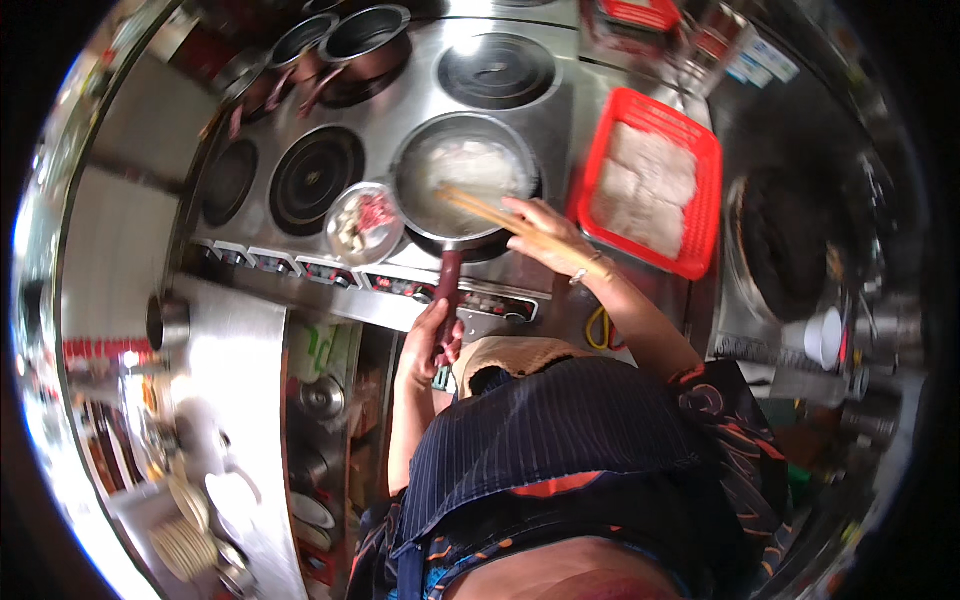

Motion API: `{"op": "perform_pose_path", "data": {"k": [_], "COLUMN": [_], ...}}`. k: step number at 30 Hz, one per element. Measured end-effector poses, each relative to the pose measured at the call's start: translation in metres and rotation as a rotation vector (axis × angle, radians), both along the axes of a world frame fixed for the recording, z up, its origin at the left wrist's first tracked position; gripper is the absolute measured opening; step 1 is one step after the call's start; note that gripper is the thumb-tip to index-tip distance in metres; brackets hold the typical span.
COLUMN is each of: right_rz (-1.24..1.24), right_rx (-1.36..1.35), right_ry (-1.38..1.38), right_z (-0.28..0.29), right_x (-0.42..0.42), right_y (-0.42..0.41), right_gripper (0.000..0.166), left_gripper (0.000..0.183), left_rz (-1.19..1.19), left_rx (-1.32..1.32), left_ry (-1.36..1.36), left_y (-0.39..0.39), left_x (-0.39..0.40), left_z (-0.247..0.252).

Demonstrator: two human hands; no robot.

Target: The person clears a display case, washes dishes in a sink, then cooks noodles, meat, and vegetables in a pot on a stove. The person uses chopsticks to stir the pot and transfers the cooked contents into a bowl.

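My left hand is wrapped around the dark red handle of a metal saucepan on the front right hob. Pale food, perhaps noodles, lies in cloudy liquid inside it. Between the fingers of my right hand is a pair of long wooden chopsticks. Their tips reach over the pan's rim to the liquid; blur hides whether they touch the food. Close to the pan's left side sits a small metal bowl with pinkish-red chopped pieces and paler pieces in it.
Right of the stove stands a red plastic basket of whitish food portions. Several handled pots occupy the back left hobs. Control knobs line the stove's front edge. A large dark wok is at far right, stacked plates at lower left.
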State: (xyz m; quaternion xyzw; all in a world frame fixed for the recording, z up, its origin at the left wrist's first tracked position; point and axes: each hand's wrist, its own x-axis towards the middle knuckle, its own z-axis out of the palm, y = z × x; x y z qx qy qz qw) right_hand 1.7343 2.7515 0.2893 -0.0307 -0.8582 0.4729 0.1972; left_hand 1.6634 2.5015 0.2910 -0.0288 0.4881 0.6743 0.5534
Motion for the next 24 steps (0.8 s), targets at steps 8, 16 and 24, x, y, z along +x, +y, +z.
{"op": "perform_pose_path", "data": {"k": [8,16,24], "right_rz": [-0.654,-0.834,-0.883], "right_rx": [0.141,-0.024,-0.158], "right_ry": [-0.2,-0.782,-1.035], "right_z": [-0.09,-0.141,-0.126], "right_x": [0.08,0.108,0.054], "right_y": [0.117,0.201,0.183], "right_gripper": [0.024,0.021,0.034], "left_gripper": [0.042,0.041,0.041], "left_rz": [0.015,0.056,0.109], "left_rx": [-0.017,-0.063,-0.116], "left_ry": [0.028,0.042,0.03], "left_y": [0.006,0.008,0.008], "left_x": [0.004,0.006,0.009], "left_z": [0.005,0.009,0.01]}}
